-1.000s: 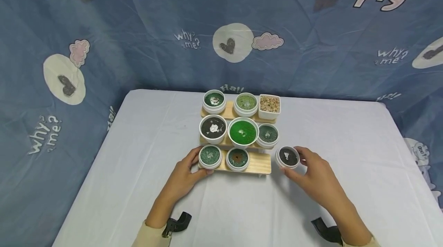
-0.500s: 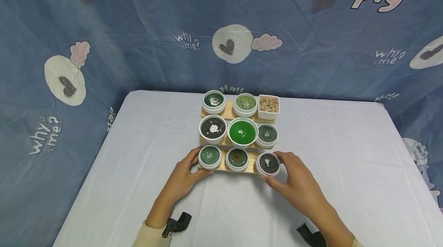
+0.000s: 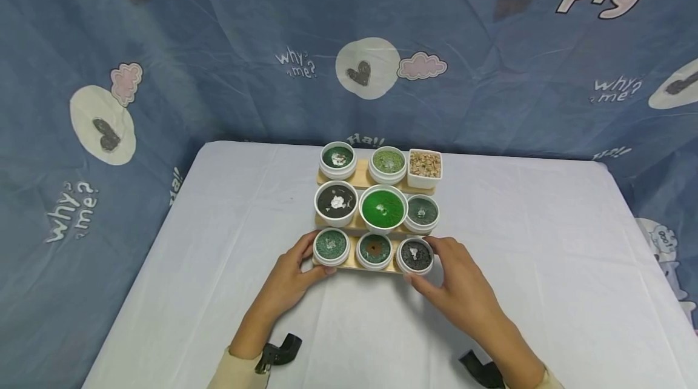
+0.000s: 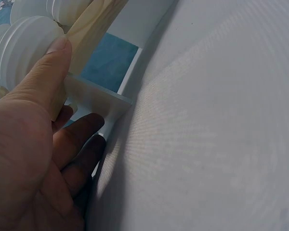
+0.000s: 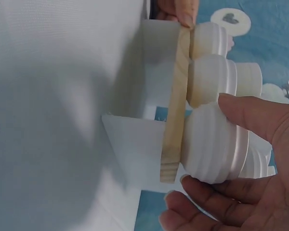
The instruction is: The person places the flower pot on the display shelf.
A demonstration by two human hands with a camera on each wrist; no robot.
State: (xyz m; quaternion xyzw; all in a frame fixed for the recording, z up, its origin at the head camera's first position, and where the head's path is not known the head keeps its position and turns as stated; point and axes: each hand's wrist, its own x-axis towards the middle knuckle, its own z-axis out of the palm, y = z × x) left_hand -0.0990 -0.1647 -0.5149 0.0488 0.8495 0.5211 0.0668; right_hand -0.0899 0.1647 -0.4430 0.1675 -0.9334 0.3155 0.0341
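Observation:
A three-tier display stand of wooden boards on white supports bears several small white pots. My left hand grips the left end of the front board. In the left wrist view its thumb lies along the board beside a pot, and its fingers curl beneath, near a white support. With thumb and fingers my right hand holds a round white pot with a dark, speckled top and a pale spot, at the right end of the front board. The right wrist view shows this pot's base right at the board.
Behind are a bright green pot, a dark pot and a square pot of grainy bits. Two green-topped pots, one with a brown centre, share the front board. A white cloth covers the table; a blue printed curtain hangs behind.
My right hand has carried the dark-topped pot leftward from beside the stand onto the front board's right end, then slightly further left. My left hand has stayed in place.

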